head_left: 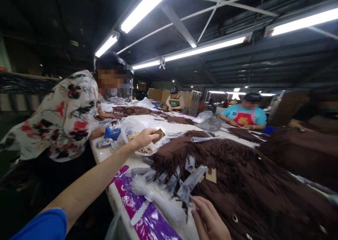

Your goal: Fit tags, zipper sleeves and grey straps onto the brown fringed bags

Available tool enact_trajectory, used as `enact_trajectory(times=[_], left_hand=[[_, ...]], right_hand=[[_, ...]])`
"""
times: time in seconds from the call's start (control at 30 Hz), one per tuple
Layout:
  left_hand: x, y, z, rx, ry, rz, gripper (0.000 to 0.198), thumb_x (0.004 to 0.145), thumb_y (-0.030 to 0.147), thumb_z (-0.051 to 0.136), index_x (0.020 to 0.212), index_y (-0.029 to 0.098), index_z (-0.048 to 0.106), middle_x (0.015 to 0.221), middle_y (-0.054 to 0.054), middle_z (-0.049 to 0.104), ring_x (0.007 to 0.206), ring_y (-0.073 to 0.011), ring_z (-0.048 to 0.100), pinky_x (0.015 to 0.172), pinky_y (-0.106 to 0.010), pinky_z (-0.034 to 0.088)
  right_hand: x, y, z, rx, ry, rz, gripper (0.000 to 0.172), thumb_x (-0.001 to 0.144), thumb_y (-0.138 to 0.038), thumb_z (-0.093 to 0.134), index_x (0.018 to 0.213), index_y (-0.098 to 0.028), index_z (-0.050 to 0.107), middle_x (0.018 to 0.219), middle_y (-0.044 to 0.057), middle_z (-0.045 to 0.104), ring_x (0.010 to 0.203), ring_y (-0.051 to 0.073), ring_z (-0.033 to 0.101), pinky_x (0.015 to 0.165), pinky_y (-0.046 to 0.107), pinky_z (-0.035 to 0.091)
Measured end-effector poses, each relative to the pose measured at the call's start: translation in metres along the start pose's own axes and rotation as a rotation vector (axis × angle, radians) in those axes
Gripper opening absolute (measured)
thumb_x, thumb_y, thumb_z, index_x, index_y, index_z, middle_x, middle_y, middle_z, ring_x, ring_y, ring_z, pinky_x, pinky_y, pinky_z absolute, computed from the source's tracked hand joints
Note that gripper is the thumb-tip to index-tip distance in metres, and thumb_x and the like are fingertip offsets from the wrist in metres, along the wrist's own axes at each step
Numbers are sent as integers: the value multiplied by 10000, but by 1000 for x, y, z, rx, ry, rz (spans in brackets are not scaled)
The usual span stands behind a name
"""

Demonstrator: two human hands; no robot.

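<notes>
My left hand [144, 138] reaches out over a white plastic bag [126, 125] and pinches a small brown cardboard tag [159, 136]. Inside the bag lie thin beige cords [145, 149]. At the lower edge, my right hand [210, 219] is closed, fingertips at the lower end of a clear plastic sleeve [188, 187]; what they grip is partly hidden. Beside it spreads a pile of dark brown fringed garments [224, 155], with another tan tag [211, 175] on it. A bundle of fine white strands [161, 197] lies left of my right hand.
Purple printed plastic [148, 212] lies along the near edge of the white table [126, 162]. A person in a floral shirt [66, 113] leans in at the left. Across the table work several others, one in a red apron [244, 118]. Grey plastic bags [210, 121] lie farther back.
</notes>
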State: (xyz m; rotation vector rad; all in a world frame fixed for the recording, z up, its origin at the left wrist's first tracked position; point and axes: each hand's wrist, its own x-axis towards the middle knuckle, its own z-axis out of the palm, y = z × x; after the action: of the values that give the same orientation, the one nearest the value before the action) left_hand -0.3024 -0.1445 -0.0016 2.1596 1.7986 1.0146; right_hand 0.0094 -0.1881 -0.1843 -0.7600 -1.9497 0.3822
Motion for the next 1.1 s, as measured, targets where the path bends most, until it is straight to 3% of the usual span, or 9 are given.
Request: enact_trajectory(times=[0.1,0.23,0.37,0.5,0.6,0.67,0.73,0.93,1.1], left_hand=[[-28,56,25,37,-167,290,169,835,209,495,754,150,631,868,-38,608,836,-168,559,796,-260,427],[-70,113,58,49,-446,622,182,899,215,478,811,193,636,878,-33,593,807,-167,563,773,-259,428],[-92,140,82,-70,-562,676,183,913,249,496,771,197,598,790,-16,570,722,-163,543,711,-269,426],[-97,152,115,-452,-636,404,218,931,377,494,1015,201,592,942,-28,613,859,-177,564,762,-290,444],[-108,158,154,-942,-936,88,507,904,597,452,1204,193,510,1038,-73,613,873,-182,589,644,-260,458],[-120,163,178,-1208,-1166,-69,627,823,714,485,1146,178,527,1029,-86,611,833,-176,609,549,-213,419],[-133,170,195,-1322,-1289,-170,601,768,707,573,1032,167,557,979,-80,626,759,-152,617,500,-184,372],[-146,178,205,-1179,-1244,-289,273,667,350,748,752,130,609,600,24,544,493,-61,456,439,-171,277],[-146,185,212,-1228,-1191,-465,273,580,224,664,829,116,636,747,-25,620,511,-71,517,365,-168,224]], right_hand=[[6,-49,-22,219,62,305,407,928,-380,557,1289,-191,570,1031,95,692,752,193,670,636,262,574],[8,-100,-40,483,-33,450,664,831,-284,676,1434,-237,403,944,17,667,616,127,569,557,229,500],[-11,-115,-57,675,-69,598,303,899,-415,596,1114,-201,617,681,-44,592,457,92,518,410,176,396],[-39,-107,-85,795,83,759,458,814,-600,670,724,-158,592,526,-28,575,400,82,490,410,174,390],[-52,-99,-103,940,290,790,427,770,-555,755,723,-153,618,519,-26,583,423,77,488,445,174,410],[-57,-98,-112,995,383,787,376,760,-503,788,741,-161,634,523,-37,569,433,79,481,439,175,410],[-60,-98,-120,1011,445,795,355,738,-475,814,738,-166,641,531,-41,557,424,81,465,405,175,394],[-70,-101,-141,957,647,822,371,627,-372,906,853,-163,699,645,-35,593,470,62,459,402,147,399],[-77,-98,-144,978,669,813,350,648,-359,900,861,-159,708,659,-30,601,477,68,474,405,153,424]])
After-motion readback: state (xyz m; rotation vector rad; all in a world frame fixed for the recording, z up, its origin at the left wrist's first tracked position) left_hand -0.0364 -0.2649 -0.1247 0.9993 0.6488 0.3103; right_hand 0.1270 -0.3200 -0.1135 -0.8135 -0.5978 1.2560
